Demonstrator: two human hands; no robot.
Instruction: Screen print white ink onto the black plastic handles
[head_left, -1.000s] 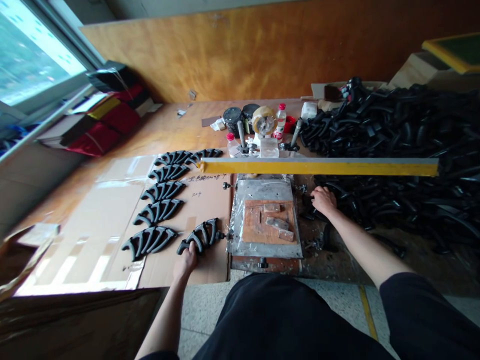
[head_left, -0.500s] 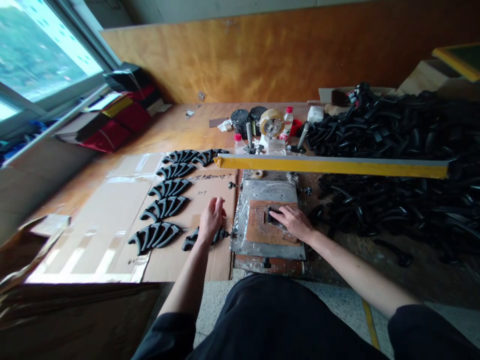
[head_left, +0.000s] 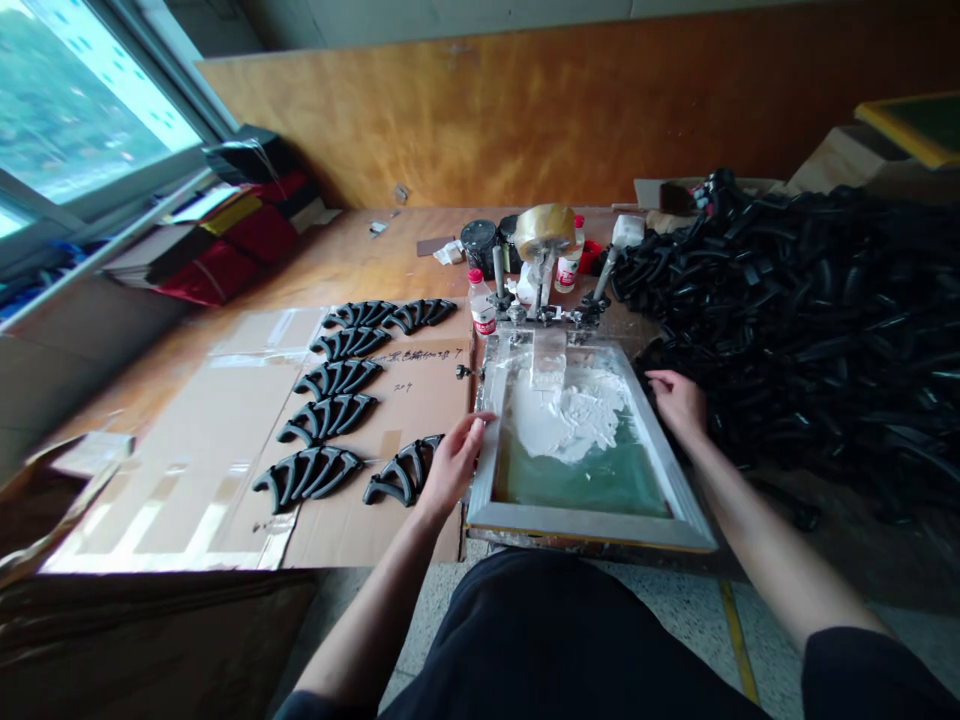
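A screen-printing frame (head_left: pixel 585 515) with a green mesh lies lowered over the printing base, covering it. White ink (head_left: pixel 574 425) is spread thickly on the mesh's upper half, below a pale block (head_left: pixel 549 358) hanging from the clamp. My left hand (head_left: pixel 454 462) grips the frame's left side, thumb and forefinger at its edge. Just off the frame's right side, my right hand (head_left: pixel 679 403) has its fingers stretched out with nothing visible in them. Black curved handles (head_left: pixel 405 472) lie in a fanned row beside my left hand.
More rows of handles (head_left: pixel 311 475) rest on flat cardboard (head_left: pixel 187 440) at left. A large heap of black handles (head_left: pixel 810 320) fills the right side. Behind the frame stand metal posts (head_left: pixel 500 270), a tape roll (head_left: pixel 544 232), bottles (head_left: pixel 481 305) and a dark tub (head_left: pixel 478 245).
The raised frame has come down flat over the base, hiding the wooden jig and the black part there. My right hand has left that part and moved right; my left has moved to the frame.
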